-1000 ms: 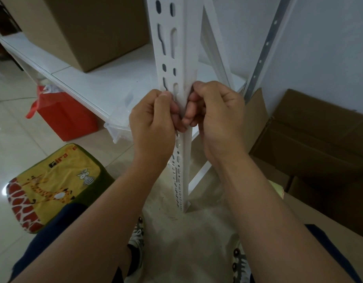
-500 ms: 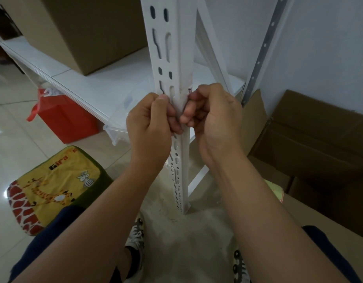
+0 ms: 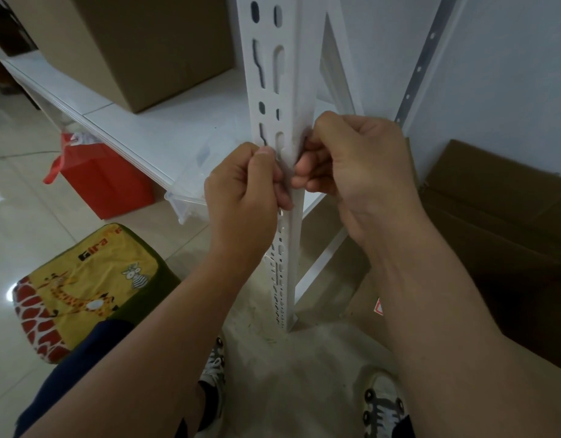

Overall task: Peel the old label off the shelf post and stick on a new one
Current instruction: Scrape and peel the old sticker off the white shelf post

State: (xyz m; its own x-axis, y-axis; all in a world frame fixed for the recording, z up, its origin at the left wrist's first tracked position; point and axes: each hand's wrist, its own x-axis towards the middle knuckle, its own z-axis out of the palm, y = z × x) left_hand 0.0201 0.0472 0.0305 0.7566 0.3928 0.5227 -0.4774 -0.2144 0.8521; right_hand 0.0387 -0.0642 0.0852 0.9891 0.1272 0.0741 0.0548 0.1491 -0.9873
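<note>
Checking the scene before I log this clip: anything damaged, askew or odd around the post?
Mostly nothing. The white slotted metal shelf post stands straight with no visible damage. Both hands, left hand and right hand, pinch at its front edge, hiding the label. One oddity: the floor around the post's foot is dusty and scuffed.

Box (image 3: pixel 140 42) on shelf (image 3: pixel 165 134), left of post (image 3: pixel 285 74); stool (image 3: pixel 86 286) below.

Both the left hand (image 3: pixel 244 197) and right hand (image 3: pixel 358 162) have shifted slightly down the shelf post (image 3: pixel 288 74).
</note>
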